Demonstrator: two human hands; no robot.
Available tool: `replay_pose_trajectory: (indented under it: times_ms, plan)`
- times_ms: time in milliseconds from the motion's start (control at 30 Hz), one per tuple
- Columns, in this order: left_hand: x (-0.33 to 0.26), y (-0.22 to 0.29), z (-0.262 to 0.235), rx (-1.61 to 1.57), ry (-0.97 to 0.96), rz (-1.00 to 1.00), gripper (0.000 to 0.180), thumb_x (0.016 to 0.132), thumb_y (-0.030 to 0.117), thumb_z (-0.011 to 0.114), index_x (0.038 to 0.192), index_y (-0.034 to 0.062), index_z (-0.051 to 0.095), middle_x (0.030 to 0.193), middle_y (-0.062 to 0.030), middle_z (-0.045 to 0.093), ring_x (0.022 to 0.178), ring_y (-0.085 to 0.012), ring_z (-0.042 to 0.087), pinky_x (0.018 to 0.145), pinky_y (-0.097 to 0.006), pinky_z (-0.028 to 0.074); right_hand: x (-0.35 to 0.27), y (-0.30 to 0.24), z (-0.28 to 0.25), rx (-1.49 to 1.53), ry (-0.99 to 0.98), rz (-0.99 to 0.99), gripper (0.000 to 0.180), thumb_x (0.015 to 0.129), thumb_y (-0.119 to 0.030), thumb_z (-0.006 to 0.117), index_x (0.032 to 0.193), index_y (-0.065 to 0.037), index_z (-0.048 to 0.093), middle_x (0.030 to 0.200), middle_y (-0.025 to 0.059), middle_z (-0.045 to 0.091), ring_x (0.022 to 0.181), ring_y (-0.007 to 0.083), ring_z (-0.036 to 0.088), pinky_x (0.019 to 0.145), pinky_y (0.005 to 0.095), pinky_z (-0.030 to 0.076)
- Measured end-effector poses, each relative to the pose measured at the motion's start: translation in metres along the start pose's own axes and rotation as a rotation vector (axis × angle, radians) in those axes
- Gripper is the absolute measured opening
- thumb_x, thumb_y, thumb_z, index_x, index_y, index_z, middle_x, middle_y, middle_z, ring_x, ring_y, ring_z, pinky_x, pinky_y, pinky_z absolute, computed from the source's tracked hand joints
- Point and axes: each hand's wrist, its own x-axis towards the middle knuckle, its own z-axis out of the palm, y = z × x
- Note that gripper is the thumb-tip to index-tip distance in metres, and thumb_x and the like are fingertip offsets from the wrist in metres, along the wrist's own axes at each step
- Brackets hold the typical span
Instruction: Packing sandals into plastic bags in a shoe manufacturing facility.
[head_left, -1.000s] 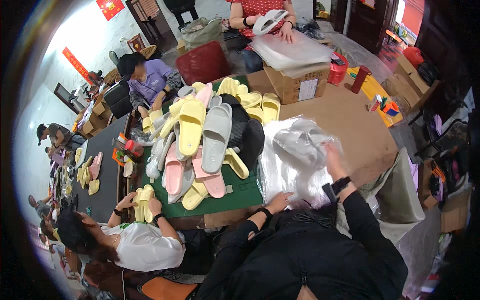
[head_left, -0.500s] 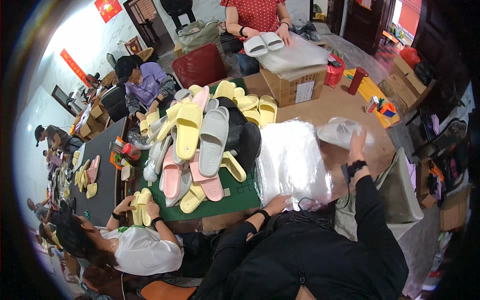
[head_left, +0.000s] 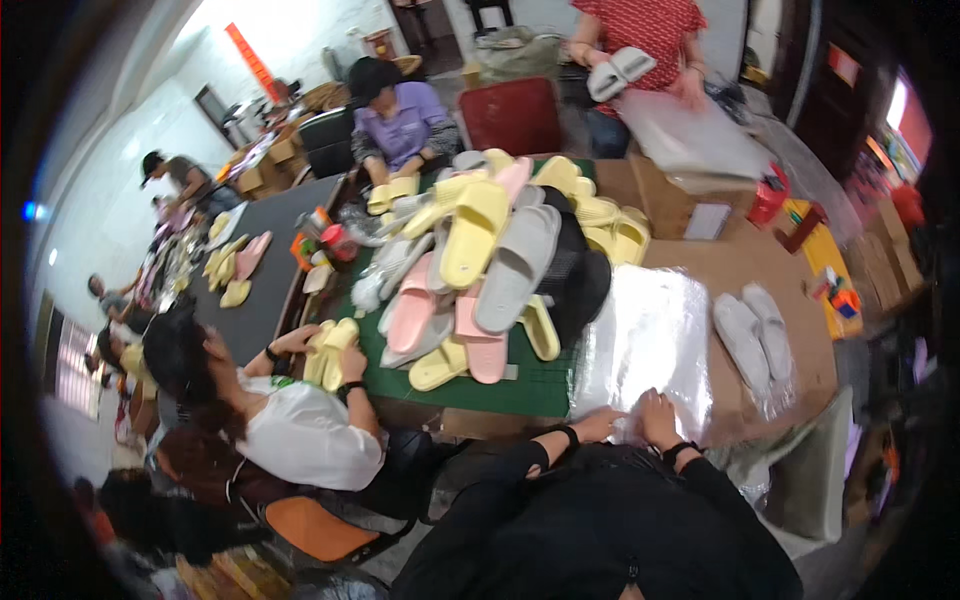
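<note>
The left hand [head_left: 598,425] and right hand [head_left: 658,420] rest at the plastic bags' [head_left: 640,335] near edge, fingers bent; whether they pinch one, I cannot tell. Grey slippers [head_left: 740,345] lie to the right.

Bright, even light fills the room, strongest on the white wall [head_left: 110,190] at left, with another bright patch at the doorway [head_left: 900,115] on the far right. Hard white glare streaks the bags [head_left: 640,330], while the black jacket [head_left: 600,520] loses most detail. Blur softens the whole view, smearing the carton [head_left: 665,205] and bottle [head_left: 802,228]. Fisheye distortion bends the desk [head_left: 740,265]; black rings the rim, and a blue flare [head_left: 33,211] spots its left side.
</note>
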Motion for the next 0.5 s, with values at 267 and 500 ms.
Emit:
replay_pose_trajectory:
  times_ms: [267, 500]
  plan:
    - [0.017, 0.047, -0.115, -0.637, 0.509, -0.120, 0.025, 0.082, 0.012, 0.048, 0.103, -0.0018, 0.053, 0.082, -0.0066, 0.057, 0.073, -0.0111, 0.051, 0.066, -0.025, 0.044, -0.008, 0.019, 0.018, -0.010, -0.196, 0.020, 0.062, 0.074, -0.027, 0.053, 0.125, 0.002, 0.031, 0.130, 0.0200, 0.029, 0.116, 0.0374, 0.031, 0.094, 0.0459, 0.029]
    - [-0.028, 0.096, -0.253, 0.388, 1.677, -0.316, 0.034, 0.073, 0.014, 0.059, 0.106, 0.0095, 0.050, 0.106, -0.0137, 0.046, 0.102, -0.0311, 0.042, 0.083, -0.041, 0.035, 0.000, 0.018, 0.022, -0.016, -0.257, -0.007, 0.065, 0.074, -0.031, 0.056, 0.125, 0.001, 0.031, 0.132, 0.0183, 0.028, 0.118, 0.0370, 0.029, 0.093, 0.0467, 0.030]
